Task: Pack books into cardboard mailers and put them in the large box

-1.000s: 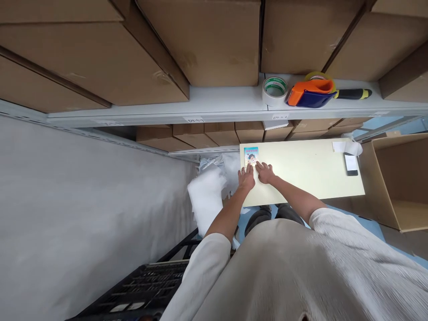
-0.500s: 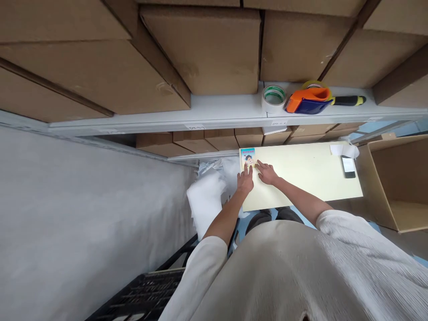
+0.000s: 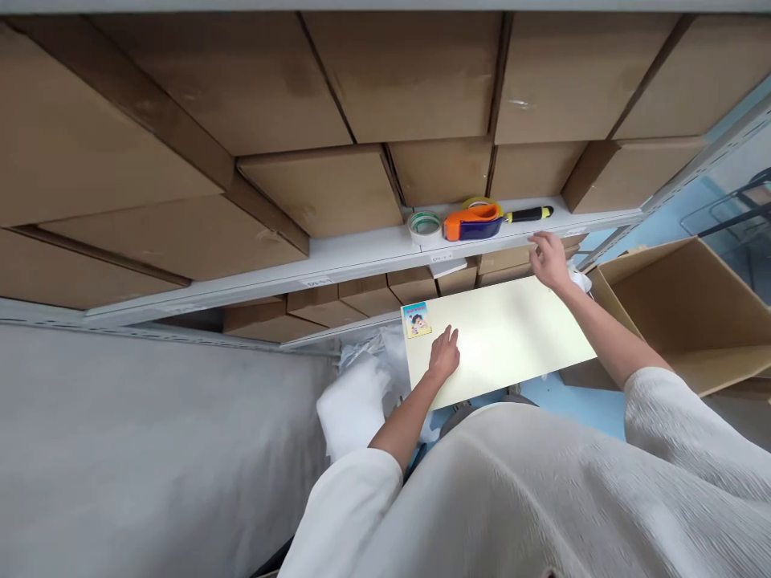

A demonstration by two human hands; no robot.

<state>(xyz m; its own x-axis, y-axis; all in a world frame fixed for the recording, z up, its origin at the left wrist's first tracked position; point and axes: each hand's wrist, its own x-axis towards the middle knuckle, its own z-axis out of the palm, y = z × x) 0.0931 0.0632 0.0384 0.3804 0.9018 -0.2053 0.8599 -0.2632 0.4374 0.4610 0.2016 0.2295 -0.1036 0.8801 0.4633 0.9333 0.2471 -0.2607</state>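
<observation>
My left hand [image 3: 444, 355] lies flat with fingers spread on the pale yellow table [image 3: 511, 337], just below a small colourful card [image 3: 417, 319] at the table's far left corner. My right hand [image 3: 549, 258] is raised over the table's far right end, fingers loosely open and holding nothing, close under the white shelf [image 3: 361, 254]. On that shelf sit an orange and blue tape dispenser [image 3: 473, 222], a yellow-tipped black handle [image 3: 528, 214] and a white tape roll [image 3: 424, 227].
Brown cardboard boxes [image 3: 325, 185] fill the shelves above and behind the table. An open cardboard box [image 3: 680, 313] stands to the right. White plastic wrapping [image 3: 352, 401] lies on the floor to the left, beside a grey wall [image 3: 150, 449].
My right hand left the card and moved right and up toward the shelf. My left hand slid back from the card. The view tilted upward and the phone is now hidden.
</observation>
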